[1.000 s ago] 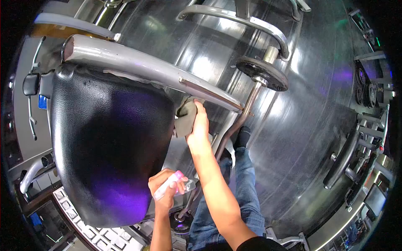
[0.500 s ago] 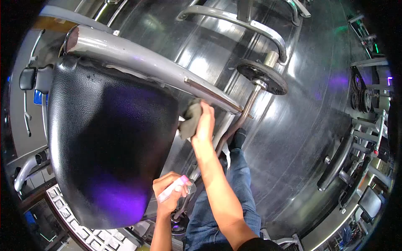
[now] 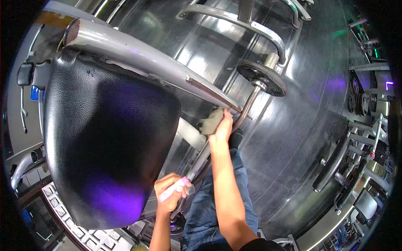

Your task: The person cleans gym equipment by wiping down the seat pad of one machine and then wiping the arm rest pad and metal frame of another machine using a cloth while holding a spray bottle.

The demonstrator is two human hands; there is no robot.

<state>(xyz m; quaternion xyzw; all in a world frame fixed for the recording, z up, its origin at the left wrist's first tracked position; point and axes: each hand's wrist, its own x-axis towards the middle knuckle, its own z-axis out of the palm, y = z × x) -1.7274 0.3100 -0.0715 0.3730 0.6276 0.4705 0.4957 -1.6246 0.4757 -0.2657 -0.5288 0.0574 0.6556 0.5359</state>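
Note:
My left hand [image 3: 168, 193] is closed around a small clear bottle [image 3: 173, 189] with a pink top, beside the lower right edge of a black padded seat [image 3: 111, 138]. Farther up and to the right, my right hand [image 3: 222, 127] grips a grey-green cloth [image 3: 212, 121]. The cloth is near the lower end of a thick silver tube [image 3: 138, 54] and a bent metal bar [image 3: 247, 110]; whether it touches either is unclear. A pale curved frame part [image 3: 191, 134] shows between the seat and the cloth.
A round black weight plate [image 3: 261, 78] sits on the bar. Beyond it is a curved silver frame [image 3: 226, 15] on the dark floor [image 3: 293, 138]. More gym equipment [image 3: 333, 165] lines the right side. White tiled blocks [image 3: 90, 234] lie below the seat. My jeans-clad legs show below.
My right hand has moved right with the cloth, away from the seat's edge, uncovering the pale frame part. My left hand still holds the bottle. The view has shifted slightly.

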